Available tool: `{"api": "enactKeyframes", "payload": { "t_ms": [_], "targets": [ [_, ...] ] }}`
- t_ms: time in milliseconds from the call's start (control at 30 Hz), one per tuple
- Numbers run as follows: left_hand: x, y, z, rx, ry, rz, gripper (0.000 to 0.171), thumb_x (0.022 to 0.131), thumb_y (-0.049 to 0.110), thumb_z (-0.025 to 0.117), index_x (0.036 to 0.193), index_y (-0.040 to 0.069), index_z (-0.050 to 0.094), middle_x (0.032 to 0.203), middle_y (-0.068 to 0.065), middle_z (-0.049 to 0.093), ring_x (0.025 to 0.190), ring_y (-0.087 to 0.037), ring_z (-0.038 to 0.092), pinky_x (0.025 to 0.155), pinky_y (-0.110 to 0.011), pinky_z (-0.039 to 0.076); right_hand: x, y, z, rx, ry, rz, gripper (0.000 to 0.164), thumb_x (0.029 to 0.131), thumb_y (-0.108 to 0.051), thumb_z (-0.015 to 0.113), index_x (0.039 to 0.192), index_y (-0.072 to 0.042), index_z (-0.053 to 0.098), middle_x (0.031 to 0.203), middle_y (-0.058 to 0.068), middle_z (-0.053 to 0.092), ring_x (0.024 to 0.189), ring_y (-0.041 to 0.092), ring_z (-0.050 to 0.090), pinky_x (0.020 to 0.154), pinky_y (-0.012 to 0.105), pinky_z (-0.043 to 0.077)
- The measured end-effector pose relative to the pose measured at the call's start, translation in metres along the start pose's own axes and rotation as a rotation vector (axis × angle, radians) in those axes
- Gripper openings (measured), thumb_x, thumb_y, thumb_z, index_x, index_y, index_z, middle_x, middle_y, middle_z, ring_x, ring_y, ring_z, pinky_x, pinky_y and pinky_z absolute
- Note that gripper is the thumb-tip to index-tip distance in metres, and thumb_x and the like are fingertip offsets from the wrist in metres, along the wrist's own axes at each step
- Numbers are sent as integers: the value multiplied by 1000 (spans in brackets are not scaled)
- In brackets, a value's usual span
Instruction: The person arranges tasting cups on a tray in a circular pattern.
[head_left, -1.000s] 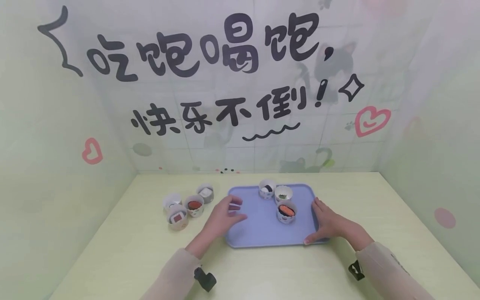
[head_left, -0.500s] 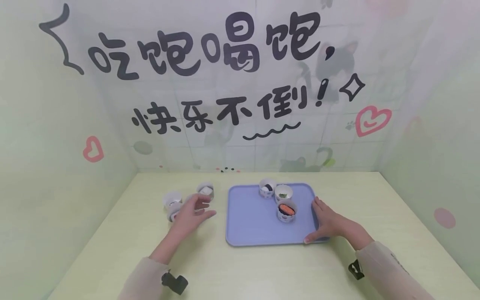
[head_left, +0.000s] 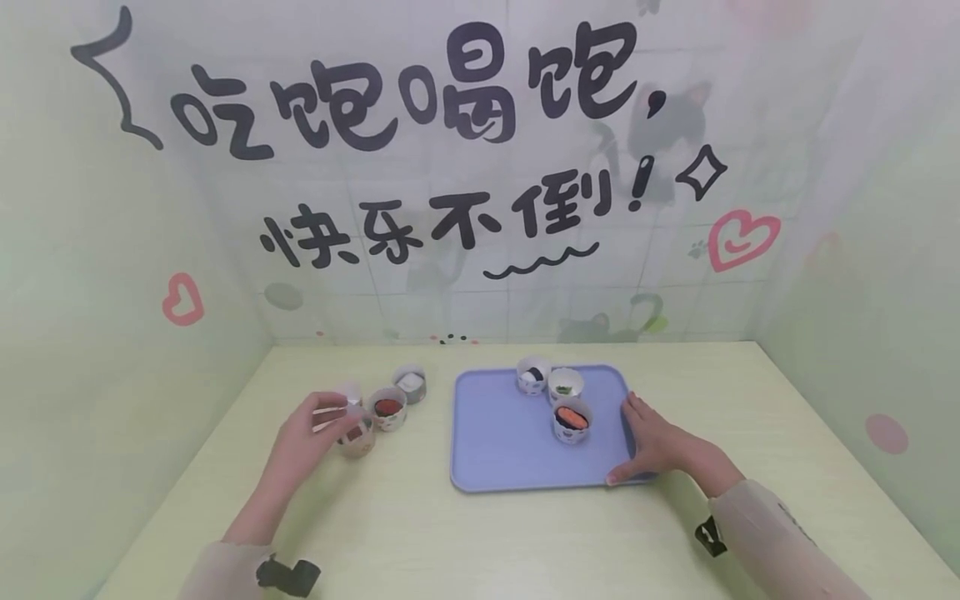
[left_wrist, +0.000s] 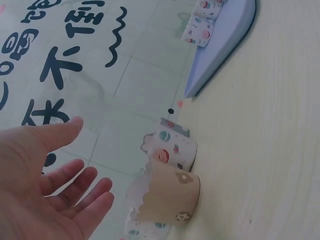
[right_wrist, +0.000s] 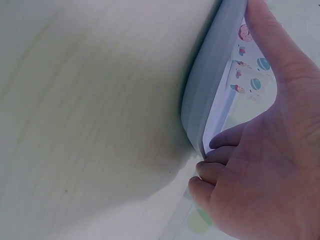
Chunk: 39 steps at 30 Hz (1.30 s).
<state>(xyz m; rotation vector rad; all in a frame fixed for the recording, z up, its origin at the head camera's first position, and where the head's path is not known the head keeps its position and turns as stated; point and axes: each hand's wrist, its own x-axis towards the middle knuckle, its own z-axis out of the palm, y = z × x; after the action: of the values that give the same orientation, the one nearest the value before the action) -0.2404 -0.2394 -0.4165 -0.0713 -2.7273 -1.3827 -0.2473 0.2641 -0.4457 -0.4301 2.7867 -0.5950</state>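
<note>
A lilac tray (head_left: pixel 510 454) lies on the pale green table. In it stand three paper cups of toy sushi, the nearest (head_left: pixel 572 419) topped with orange. My right hand (head_left: pixel 636 442) grips the tray's right rim; in the right wrist view this hand (right_wrist: pixel 240 85) has its thumb on the rim (right_wrist: pixel 210 85) and its fingers curled under it. My left hand (head_left: pixel 336 421) hovers open beside a tan cup (head_left: pixel 357 438) left of the tray. The left wrist view shows that hand (left_wrist: pixel 92 160) spread, apart from the tan cup (left_wrist: pixel 170 197).
Three more cups stand by the tan one: a red-topped cup (head_left: pixel 388 407), a white-filled cup (head_left: pixel 410 382) and one partly hidden (head_left: pixel 350 391). Printed walls close in the table at the back and both sides. The tray's near half (left_wrist: pixel 220 50) holds no cups.
My left hand has left the tray's left edge and swung left to the cups on the table. The right hand and the tray have stayed put.
</note>
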Motion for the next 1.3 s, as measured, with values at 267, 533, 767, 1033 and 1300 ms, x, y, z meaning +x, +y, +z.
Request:
{"api": "enactKeyframes", "payload": {
  "t_ms": [267, 533, 767, 1033, 1300],
  "targets": [
    [-6, -27, -12, 52, -11, -58, 59, 98, 37, 62, 139, -1, 44, 144, -30, 48, 131, -48, 51, 105, -56, 48, 2, 0, 3, 17, -6, -9, 134, 65, -49, 90, 147, 23, 13, 156, 45, 6, 146, 58, 11, 119, 67, 19],
    [-3, -43, -12, 71, -99, -108, 65, 98, 35, 63, 142, -4, 37, 148, -33, 42, 132, -50, 48, 104, -58, 49, 3, 2, 2, 8, -1, -10, 134, 65, -50, 90, 147, 23, 13, 156, 45, 6, 146, 58, 10, 119, 67, 19],
    [1, -48, -7, 34, -143, -126, 71, 94, 32, 69, 143, -5, 35, 150, -32, 40, 135, -50, 46, 106, -59, 47, 2, 0, 1, 18, -3, -7, 134, 65, -50, 90, 147, 23, 13, 156, 44, 6, 147, 57, 10, 119, 66, 19],
    [6, -49, 2, 32, -164, -105, 77, 91, 31, 73, 145, -6, 33, 148, -32, 42, 133, -50, 48, 105, -57, 47, 1, -2, 0, 12, -7, -2, 134, 65, -50, 89, 148, 23, 13, 156, 44, 6, 146, 58, 10, 119, 66, 19],
    [12, -47, 11, 75, -155, -102, 81, 89, 32, 75, 144, -8, 31, 146, -34, 43, 133, -51, 47, 105, -59, 47, 0, -1, -1, 11, -10, 14, 135, 65, -51, 89, 149, 21, 12, 157, 43, 5, 146, 58, 11, 119, 67, 20]
  ]
}}
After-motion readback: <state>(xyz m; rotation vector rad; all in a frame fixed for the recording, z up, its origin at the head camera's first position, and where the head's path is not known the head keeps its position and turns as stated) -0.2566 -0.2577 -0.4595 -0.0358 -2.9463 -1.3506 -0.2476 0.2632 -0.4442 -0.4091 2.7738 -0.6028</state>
